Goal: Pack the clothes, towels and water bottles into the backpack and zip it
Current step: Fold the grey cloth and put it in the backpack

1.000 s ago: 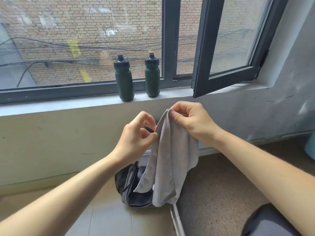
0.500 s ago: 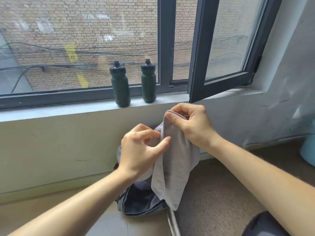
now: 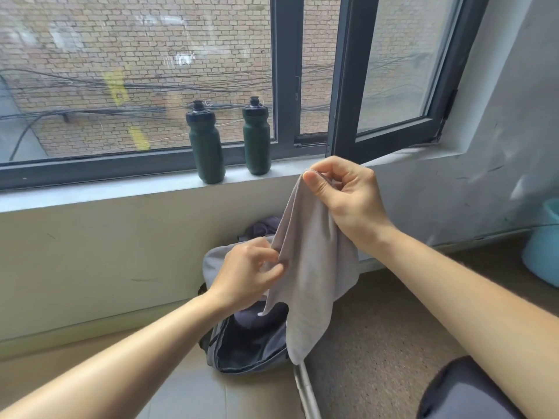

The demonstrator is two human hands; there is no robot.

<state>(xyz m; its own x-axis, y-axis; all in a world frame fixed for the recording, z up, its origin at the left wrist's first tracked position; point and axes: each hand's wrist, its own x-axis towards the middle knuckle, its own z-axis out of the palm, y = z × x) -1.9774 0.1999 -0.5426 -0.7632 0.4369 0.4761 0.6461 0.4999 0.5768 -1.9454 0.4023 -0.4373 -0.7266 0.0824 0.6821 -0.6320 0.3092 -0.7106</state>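
A light grey towel (image 3: 311,267) hangs in the air above the open backpack (image 3: 251,343), which sits on the floor against the wall with dark cloth inside. My right hand (image 3: 344,198) pinches the towel's top corner at sill height. My left hand (image 3: 248,273) is lower and pinches the towel's left edge. Two dark green water bottles stand upright on the windowsill, one on the left (image 3: 207,143) and one on the right (image 3: 256,137). A dark garment (image 3: 266,226) shows behind the backpack.
The windowsill (image 3: 90,192) runs across the wall, with an open window frame (image 3: 393,137) swung inward at the right. A light blue bin (image 3: 544,246) stands at the far right. A metal floor strip (image 3: 307,391) separates tile from carpet. My knee (image 3: 465,391) is at bottom right.
My left hand slid down the towel's left edge, from near the top corner to lower down. My right hand stayed at the top corner. The towel hangs more stretched out.
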